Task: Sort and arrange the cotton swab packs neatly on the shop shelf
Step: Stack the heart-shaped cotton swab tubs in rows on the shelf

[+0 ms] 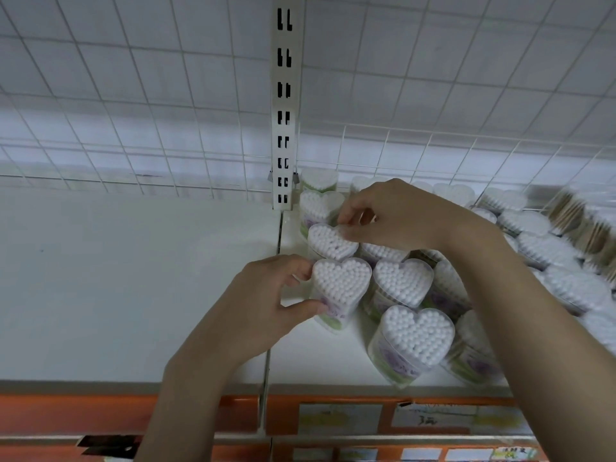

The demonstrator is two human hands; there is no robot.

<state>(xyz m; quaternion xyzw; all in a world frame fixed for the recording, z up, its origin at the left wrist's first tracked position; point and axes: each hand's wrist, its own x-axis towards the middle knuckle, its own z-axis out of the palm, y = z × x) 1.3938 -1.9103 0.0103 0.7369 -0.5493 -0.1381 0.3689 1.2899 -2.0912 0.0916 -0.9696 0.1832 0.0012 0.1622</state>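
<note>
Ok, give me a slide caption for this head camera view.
Left hand and right hand each grip a heart-shaped cotton swab pack on a white shelf.

Dim, cool, even light; wide-angle bending, right edge blurred.

No text is showing clearly enough to read. Paper price tags (430,416) are sitting in the orange strip (200,411) along the shelf's front edge, carrying yellow blotches and a dark handwritten mark, but the blur is keeping every character illegible. More small tags (466,454) are lying on the strip below, equally unreadable. The purple and green labels (398,363) on the heart-shaped cotton swab packs (416,335) are showing only a pattern, no legible wording.
</note>
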